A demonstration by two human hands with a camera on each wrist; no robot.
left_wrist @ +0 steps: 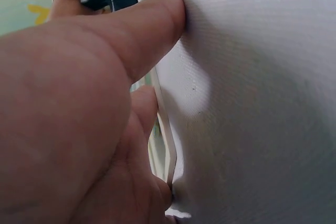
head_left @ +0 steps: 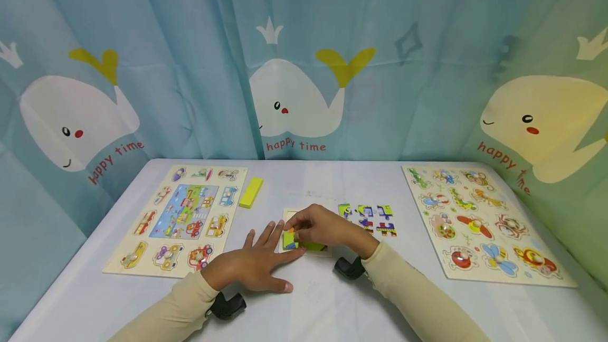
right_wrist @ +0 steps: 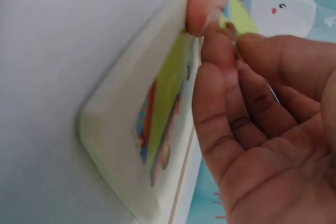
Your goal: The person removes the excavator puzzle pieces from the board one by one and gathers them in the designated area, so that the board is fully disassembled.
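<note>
My right hand [head_left: 325,226] is over a small wooden puzzle tray [head_left: 288,212], its thumb and index finger pinching a yellow-green jigsaw piece [right_wrist: 240,15] that stands tilted in the right wrist view. Spread flat at the tray's left side is my left hand [head_left: 256,264], with straight fingers touching the frame's edge and a fingertip close to the held piece. Inside the tray a green picture surface [right_wrist: 167,95] with orange and blue parts shows; my hands cover much of it. Right of the tray lie several loose jigsaw pieces [head_left: 366,211], partly hidden by the right hand.
A vehicle peg puzzle board [head_left: 161,186] lies at the left, an insect peg puzzle board [head_left: 458,236] at the right. Between the left board and the tray is a yellow-green block [head_left: 250,192]. A whale-print curtain [head_left: 304,25] hangs behind the white table [head_left: 313,300].
</note>
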